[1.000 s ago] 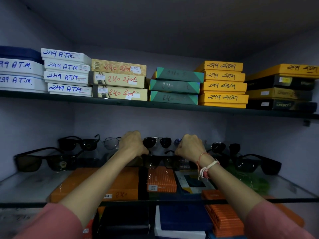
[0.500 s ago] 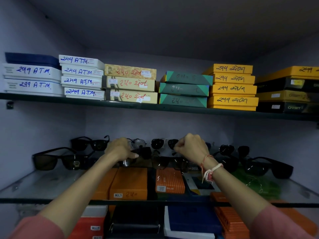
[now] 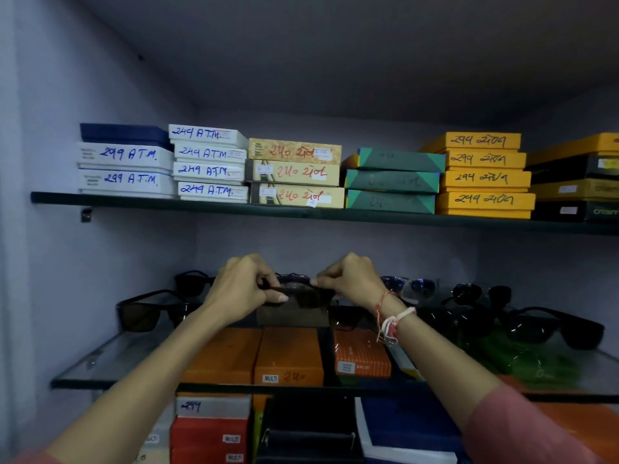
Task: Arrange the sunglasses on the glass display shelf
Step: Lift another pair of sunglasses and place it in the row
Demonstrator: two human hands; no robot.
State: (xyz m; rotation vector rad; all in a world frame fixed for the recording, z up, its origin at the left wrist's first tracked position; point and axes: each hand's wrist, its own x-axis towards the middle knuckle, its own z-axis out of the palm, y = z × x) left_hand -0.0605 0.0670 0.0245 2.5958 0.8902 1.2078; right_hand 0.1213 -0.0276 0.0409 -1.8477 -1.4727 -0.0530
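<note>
Dark sunglasses [image 3: 303,294] pinched at each end by left hand [image 3: 239,289] and right hand [image 3: 351,279].

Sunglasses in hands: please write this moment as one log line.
left hand: holding | right hand: holding | object: dark sunglasses | place: above glass shelf

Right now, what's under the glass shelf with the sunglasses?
Through the glass shelf show orange boxes, one marked MULTI. Below its front edge sit red boxes and a blue box. The forearms cover what lies farther out.
</note>
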